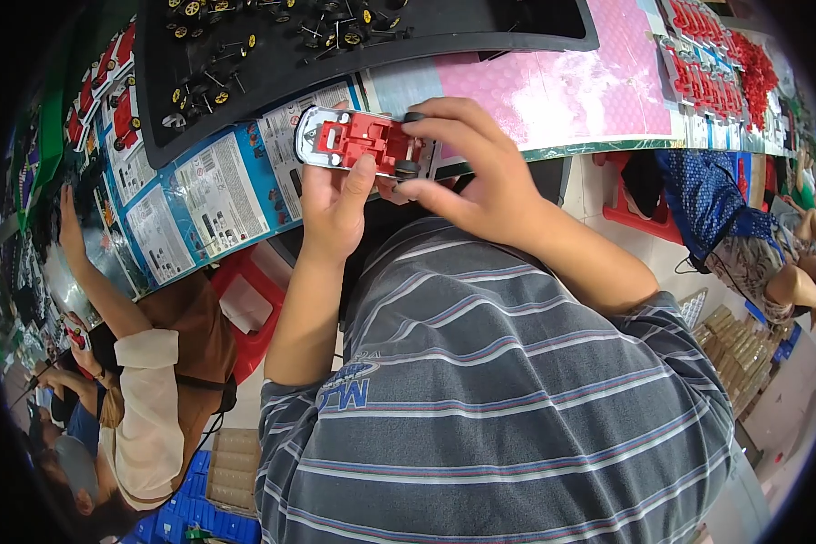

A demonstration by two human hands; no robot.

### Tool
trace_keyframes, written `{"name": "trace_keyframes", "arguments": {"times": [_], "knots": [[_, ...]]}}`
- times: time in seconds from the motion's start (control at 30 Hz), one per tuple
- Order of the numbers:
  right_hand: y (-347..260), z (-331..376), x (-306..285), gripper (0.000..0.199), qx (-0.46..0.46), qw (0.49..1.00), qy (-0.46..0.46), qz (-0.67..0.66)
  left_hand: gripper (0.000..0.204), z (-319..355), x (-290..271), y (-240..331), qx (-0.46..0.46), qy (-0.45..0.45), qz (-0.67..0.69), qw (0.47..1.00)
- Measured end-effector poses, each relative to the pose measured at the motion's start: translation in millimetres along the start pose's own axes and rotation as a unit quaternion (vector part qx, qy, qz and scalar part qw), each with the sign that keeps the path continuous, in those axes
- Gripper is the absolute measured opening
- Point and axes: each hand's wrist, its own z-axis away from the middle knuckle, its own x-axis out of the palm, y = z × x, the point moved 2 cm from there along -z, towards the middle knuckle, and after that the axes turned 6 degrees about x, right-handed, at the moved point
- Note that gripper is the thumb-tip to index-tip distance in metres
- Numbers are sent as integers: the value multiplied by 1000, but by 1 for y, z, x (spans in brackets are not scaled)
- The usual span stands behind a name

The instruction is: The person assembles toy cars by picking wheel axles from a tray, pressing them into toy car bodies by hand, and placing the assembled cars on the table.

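Observation:
Above the table's near edge, my left hand (334, 213) holds a toy car body (364, 136), its thumb against the near side. The car lies underside up, showing a red inner base inside a white and silver shell. At its right end is a wheel axle with black wheels (408, 169). My right hand (494, 186) closes on this pair of wheels, fingers at the far wheel and thumb by the near one. The left fingers beneath the car are mostly hidden.
Ahead stands a black tray (517, 42) with loose wheel axles (352, 36), yellow-hubbed. Red toy cars (125, 118) line its left side. Rows of red parts (705, 77) and a red heap (754, 80) lie far right. Co-workers sit left (150, 408) and right (743, 245).

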Motion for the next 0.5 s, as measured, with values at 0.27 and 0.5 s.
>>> {"name": "trace_keyframes", "arguments": {"times": [0.27, 0.5], "knots": [[-2, 2, -1, 48, -25, 998, 40, 45, 66, 3, 3, 5, -38, 0, 29, 999], [-4, -6, -12, 50, -31, 991, -17, 127, 59, 1, -1, 3, -45, 3, 85, 995]]}}
